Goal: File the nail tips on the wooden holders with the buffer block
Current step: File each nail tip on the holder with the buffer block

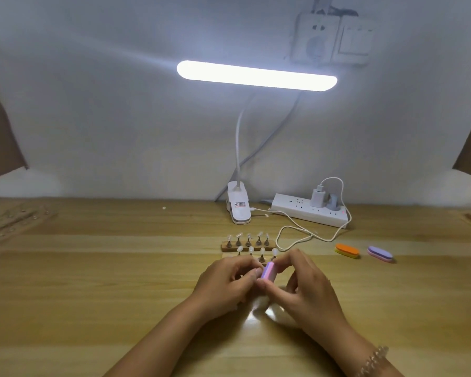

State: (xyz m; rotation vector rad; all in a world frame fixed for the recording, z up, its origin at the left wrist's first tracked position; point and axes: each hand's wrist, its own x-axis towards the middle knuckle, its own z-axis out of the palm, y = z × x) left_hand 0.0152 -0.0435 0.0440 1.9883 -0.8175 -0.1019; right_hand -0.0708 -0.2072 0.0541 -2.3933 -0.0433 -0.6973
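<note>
Buffer block (pixel 267 272) is held just nearside of the front wooden holder (pixel 231 256), its long axis pointed toward the holder's rightmost nail tip (pixel 274 251). It is pinched by the right hand (pixel 307 287). The left hand (pixel 223 281) is curled against the block's left face, and what it grasps cannot be told.

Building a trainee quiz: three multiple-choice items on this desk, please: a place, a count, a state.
1. Relative to the back holder, the orange buffer lies: A to its left; B to its right; C on top of it.
2. Nail tips standing on the back holder: A three; B five; C eight.
3. The desk lamp is: A on; B off; C lying flat.
Key: B, it rests on the table right of the holder; B, five stand in one row; A, its bar glows white.
</note>
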